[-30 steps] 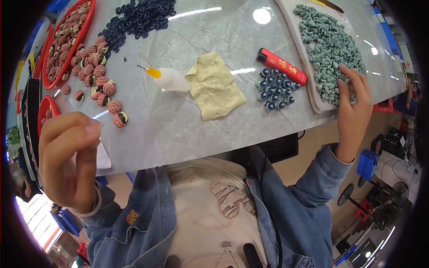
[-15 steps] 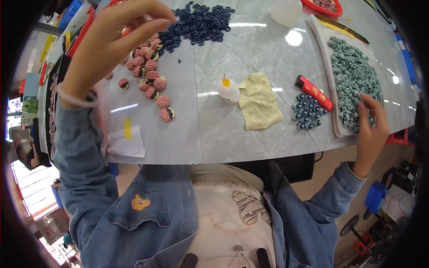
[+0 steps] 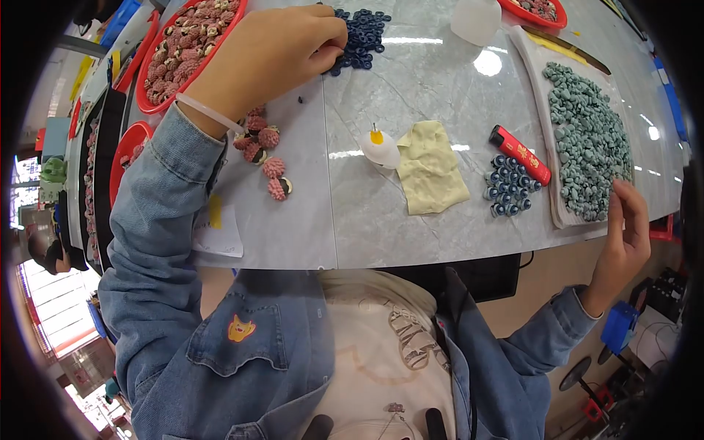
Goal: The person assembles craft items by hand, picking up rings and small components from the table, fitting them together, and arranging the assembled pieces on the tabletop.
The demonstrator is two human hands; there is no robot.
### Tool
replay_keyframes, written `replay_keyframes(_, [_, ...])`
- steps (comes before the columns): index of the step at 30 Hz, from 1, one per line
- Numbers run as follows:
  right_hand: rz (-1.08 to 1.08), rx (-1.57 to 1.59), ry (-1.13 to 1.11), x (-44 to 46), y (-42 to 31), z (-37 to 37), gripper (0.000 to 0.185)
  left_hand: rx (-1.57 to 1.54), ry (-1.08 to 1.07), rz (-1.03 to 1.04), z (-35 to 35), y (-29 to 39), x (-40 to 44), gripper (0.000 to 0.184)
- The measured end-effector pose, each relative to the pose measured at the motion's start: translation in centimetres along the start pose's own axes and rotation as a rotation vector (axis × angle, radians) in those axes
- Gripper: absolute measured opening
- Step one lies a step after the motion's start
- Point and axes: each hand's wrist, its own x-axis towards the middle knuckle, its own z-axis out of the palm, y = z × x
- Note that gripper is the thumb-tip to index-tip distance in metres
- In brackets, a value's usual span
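My left hand (image 3: 286, 48) reaches over the pile of small dark blue rings (image 3: 361, 37), thumb and fingers pinched together at its left side. Whatever sits between the fingertips is hidden. Under that wrist lie pink ridged pieces with dark and cream parts (image 3: 270, 139). At the right, my right hand (image 3: 625, 233) is by the near corner of a white tray (image 3: 539, 110) of green stone-like pieces (image 3: 590, 147). Its thumb and forefinger are brought together, and I cannot make out anything in them.
A red lighter (image 3: 519, 154) lies beside a cluster of blue-and-silver beads (image 3: 510, 187). A yellow cloth (image 3: 431, 169) and a small white bottle with a metal tip (image 3: 380, 149) sit mid-table. Left stands a red basket (image 3: 139, 92) of pink pieces; a white container (image 3: 475, 20) is at the back.
My left hand has come down and right from above the pink pieces to the blue rings, its fingers closing. My right hand has drawn back slightly toward me from the green pieces.
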Motion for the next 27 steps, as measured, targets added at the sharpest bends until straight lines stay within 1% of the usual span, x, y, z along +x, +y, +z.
replay_keyframes(2, [-0.005, -0.002, -0.007, -0.2, 0.0, 0.0, 0.013, 0.018, 0.009, -0.012, 0.3, 0.1, 0.0, 0.009])
replay_keyframes(4, [0.042, 0.047, 0.002, -0.3, -0.2, 0.0, 0.013, 0.029, 0.014, -0.017, 0.4, 0.0, 0.0, 0.01])
replay_keyframes(6, [0.065, 0.071, 0.006, -0.5, -0.4, 0.0, 0.013, -0.048, 0.042, -0.034, 0.6, -0.2, -0.1, 0.01])
replay_keyframes(8, [0.114, 0.143, 0.061, -0.7, -0.8, 0.1, 0.014, -0.087, 0.059, -0.043, 0.6, -0.2, -0.2, 0.01])
replay_keyframes(11, [0.133, 0.187, 0.098, -1.2, -0.9, -0.2, 0.016, -0.293, 0.016, -0.222, -1.0, 0.2, -1.0, 0.008])
replay_keyframes(12, [0.123, 0.192, 0.108, -1.4, -0.9, -0.4, 0.017, -0.292, 0.011, -0.227, -1.5, 0.4, -1.4, 0.008])
replay_keyframes(15, [0.137, 0.255, 0.125, -2.0, -1.9, -0.6, 0.017, -0.863, -0.005, -0.623, -3.5, 1.7, -3.1, 0.013])
replay_keyframes(16, [0.164, 0.304, 0.133, -2.3, -2.6, -0.6, 0.017, -0.858, -0.007, -0.633, -4.4, 2.9, -3.7, 0.013])
replay_keyframes(18, [0.2, 0.359, 0.128, -2.8, -3.9, -0.1, 0.016, -1.016, 0.114, -0.641, -5.8, 6.0, -5.2, 0.018])
replay_keyframes(19, [0.158, 0.47, 0.059, -3.2, -4.7, 0.1, 0.016, -1.015, 0.107, -0.655, -6.0, 7.3, -6.1, 0.018])
replay_keyframes(21, [0.073, 0.688, -0.074, -4.0, -6.3, 0.8, 0.015, -1.139, 0.254, -0.553, -5.7, 9.8, -7.7, 0.023])
replay_keyframes(22, [0.084, 0.688, -0.083, -4.4, -7.5, 1.4, 0.015, -1.143, 0.245, -0.564, -5.5, 11.0, -8.3, 0.023])
replay_keyframes(24, [0.179, 0.9, -0.245, -5.1, -9.7, 2.8, 0.015, -1.476, 0.188, -0.694, -4.8, 13.0, -8.9, 0.023])
replay_keyframes(25, [0.12, 0.851, -0.361, -5.1, -9.6, 3.4, 0.015, -1.485, 0.18, -0.689, -4.2, 13.7, -8.8, 0.023])
replay_keyframes(26, [0.061, 0.796, -0.475, -5.1, -9.5, 4.1, 0.017, -1.611, 0.201, -0.737, -3.5, 14.6, -8.5, 0.024])
replay_keyframes(27, [0.07, 0.783, -0.473, -5.4, -9.6, 4.8, 0.017, -1.74, 0.222, -0.787, -3.0, 15.3, -8.3, 0.024])
